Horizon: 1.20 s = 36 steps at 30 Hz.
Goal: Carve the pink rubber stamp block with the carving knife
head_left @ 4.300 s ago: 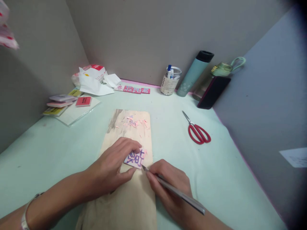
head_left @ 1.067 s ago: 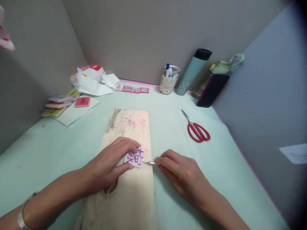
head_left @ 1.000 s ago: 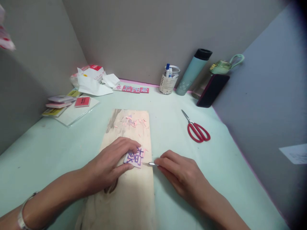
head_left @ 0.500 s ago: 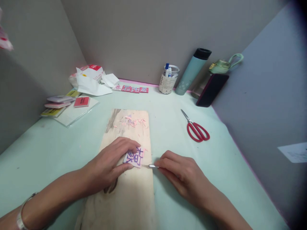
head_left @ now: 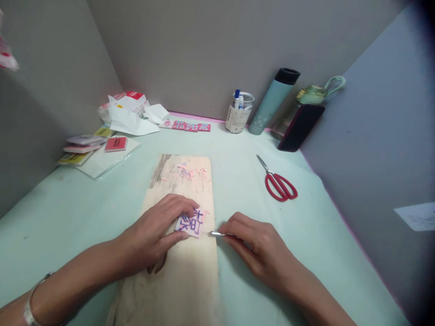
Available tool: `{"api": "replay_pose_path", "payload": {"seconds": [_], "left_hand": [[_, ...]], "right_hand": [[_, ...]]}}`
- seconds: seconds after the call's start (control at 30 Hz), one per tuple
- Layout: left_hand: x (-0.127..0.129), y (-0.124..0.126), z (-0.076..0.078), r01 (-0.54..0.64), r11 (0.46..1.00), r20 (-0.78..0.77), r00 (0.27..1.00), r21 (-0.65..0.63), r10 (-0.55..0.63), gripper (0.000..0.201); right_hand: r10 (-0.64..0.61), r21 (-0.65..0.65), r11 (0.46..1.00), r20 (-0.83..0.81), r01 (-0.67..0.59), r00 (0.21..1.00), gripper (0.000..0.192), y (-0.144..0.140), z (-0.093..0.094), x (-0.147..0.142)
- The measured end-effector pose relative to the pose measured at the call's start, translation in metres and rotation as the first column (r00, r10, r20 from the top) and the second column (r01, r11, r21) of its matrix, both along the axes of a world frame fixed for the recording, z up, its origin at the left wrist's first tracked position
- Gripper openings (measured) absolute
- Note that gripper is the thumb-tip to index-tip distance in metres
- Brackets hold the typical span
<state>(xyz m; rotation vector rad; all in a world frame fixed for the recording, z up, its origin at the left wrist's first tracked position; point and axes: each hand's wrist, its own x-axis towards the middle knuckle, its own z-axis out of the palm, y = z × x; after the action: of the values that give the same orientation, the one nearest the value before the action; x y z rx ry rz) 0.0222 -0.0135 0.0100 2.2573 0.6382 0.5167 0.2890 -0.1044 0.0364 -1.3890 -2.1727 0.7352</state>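
— Two hands are busy on the long pale wooden board (head_left: 185, 271). What is each one doing?

— The left hand (head_left: 154, 237) lies flat on a small pink square block with purple writing (head_left: 190, 223). Its fingers press down on the block, and the thumb tucks against the near edge, so the block sits tight on the board. The right hand (head_left: 256, 246) is closed around a thin silver carving knife (head_left: 217, 234). Only the front end of the knife shows past the fingertips. Its point is just at the right edge of the block.

— So which step is this?

— It looks like the cutting step. The person seems to be carving bits away around the purple lines. Little pink chips (head_left: 190, 173) lie in a heap at the far end of the board, so plenty of cutting looks done already.

— What does the next move need?

— Probably a small, slow push of the knife point into the block, staying beside a purple line. The left hand should hold the block firmly and keep its fingers out of the blade's way.

— Is anything else close by?

— A pair of red-handled scissors (head_left: 279, 184) lies on the light green table cover (head_left: 84, 203), well apart to the right. Nobody is touching it.
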Motion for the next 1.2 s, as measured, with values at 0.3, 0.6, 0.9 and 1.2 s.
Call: {"api": "replay_pose_path", "payload": {"seconds": [0.3, 0.6, 0.9, 1.2], "left_hand": [[-0.002, 0.0, 0.0, -0.001, 1.0, 0.002, 1.0, 0.009, 0.001, 0.019], [0.0, 0.001, -0.001, -0.008, 1.0, -0.008, 1.0, 0.004, 0.009, 0.02], [-0.002, -0.001, 0.001, -0.006, 1.0, -0.015, 1.0, 0.003, 0.006, 0.019], [0.0, -0.004, 0.002, -0.084, 0.996, -0.006, 0.996, -0.012, 0.084, 0.029]], "right_hand": [[0.07, -0.034, 0.997, 0.021, -0.069, 0.997, 0.021, 0.0, 0.005, -0.001], [-0.014, 0.005, 1.0, -0.012, 0.014, 1.0, 0.022, 0.002, 0.002, 0.001], [0.052, -0.009, 0.999, 0.014, -0.052, 0.999, 0.02, -0.002, 0.006, -0.001], [-0.191, -0.018, 0.982, -0.153, 0.19, 0.97, 0.004, 0.0, -0.003, -0.014]]}}
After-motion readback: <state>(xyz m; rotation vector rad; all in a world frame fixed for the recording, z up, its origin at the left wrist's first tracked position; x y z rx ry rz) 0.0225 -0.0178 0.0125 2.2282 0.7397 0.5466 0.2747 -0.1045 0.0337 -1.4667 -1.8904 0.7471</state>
